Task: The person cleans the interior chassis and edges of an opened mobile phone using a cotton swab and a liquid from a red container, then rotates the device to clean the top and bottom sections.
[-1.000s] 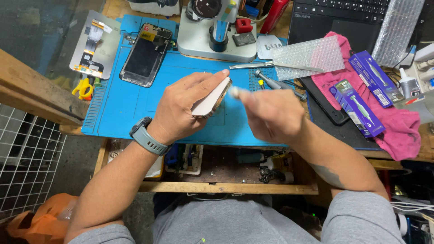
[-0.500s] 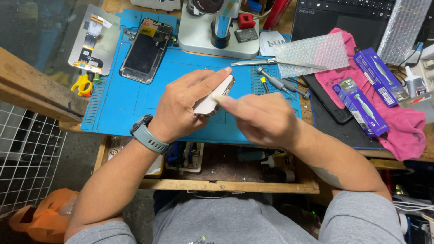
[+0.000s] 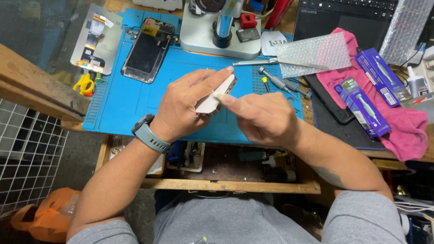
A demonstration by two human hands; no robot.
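Observation:
My left hand [image 3: 190, 106] grips a pale phone body [image 3: 214, 97] edge-on above the blue work mat [image 3: 122, 108], index finger stretched along its top edge. My right hand [image 3: 262, 118] sits just to its right, fingertips pressed against the phone's side; whether a small item is pinched between those fingers is hidden. A grey watch is on my left wrist.
A dark phone screen [image 3: 148, 49] lies at the mat's back left beside a metal plate with parts [image 3: 97, 38]. A microscope base [image 3: 217, 31], tweezers [image 3: 257, 62], a screwdriver [image 3: 282, 82], bubble wrap [image 3: 314, 54], blue tool boxes [image 3: 361, 106] on a pink cloth [image 3: 407, 131] and a keyboard [image 3: 348, 11] surround it.
My right hand has slid left along the phone's edge toward my left hand. The left hand has kept its grip with the phone barely moving.

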